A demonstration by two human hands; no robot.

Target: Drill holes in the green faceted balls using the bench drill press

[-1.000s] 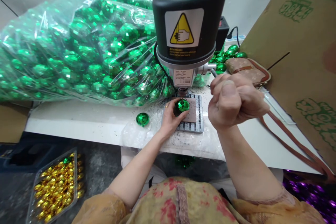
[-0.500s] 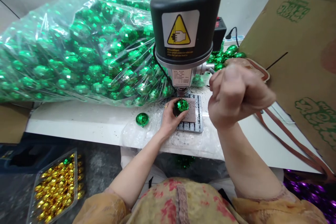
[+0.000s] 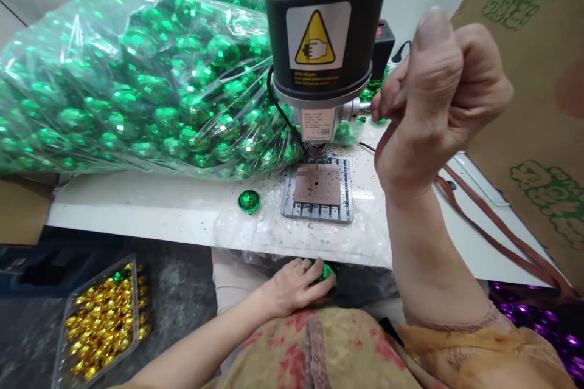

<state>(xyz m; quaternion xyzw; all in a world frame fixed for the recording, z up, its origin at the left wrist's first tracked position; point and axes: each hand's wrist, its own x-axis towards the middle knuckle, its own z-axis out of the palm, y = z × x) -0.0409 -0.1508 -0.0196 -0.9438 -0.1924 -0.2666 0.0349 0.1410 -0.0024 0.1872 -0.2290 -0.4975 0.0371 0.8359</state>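
Observation:
My right hand (image 3: 442,91) is raised and closed at the right of the bench drill press (image 3: 326,30), its fingers curled at the end of the feed handle (image 3: 364,108). The handle's grip is mostly hidden behind the hand. Below the table edge, over my lap, my left hand (image 3: 296,282) has its fingers bent round a shiny green faceted ball (image 3: 327,273). Under the drill, a brown board (image 3: 317,185) with a small dark hole lies on the slotted metal base (image 3: 292,209). Another green faceted ball (image 3: 249,201) rests left of the base.
A large clear bag of green balls (image 3: 150,85) fills the table's left side. A cardboard box (image 3: 529,103) and brown straps (image 3: 493,219) are at right. Dark shavings and plastic sheeting (image 3: 255,237) lie round the base. A tub of gold balls (image 3: 100,322) stands lower left.
My left hand has come down from the drill base to my lap, and the green ball is off the board. My right hand has risen and moved right at the handle.

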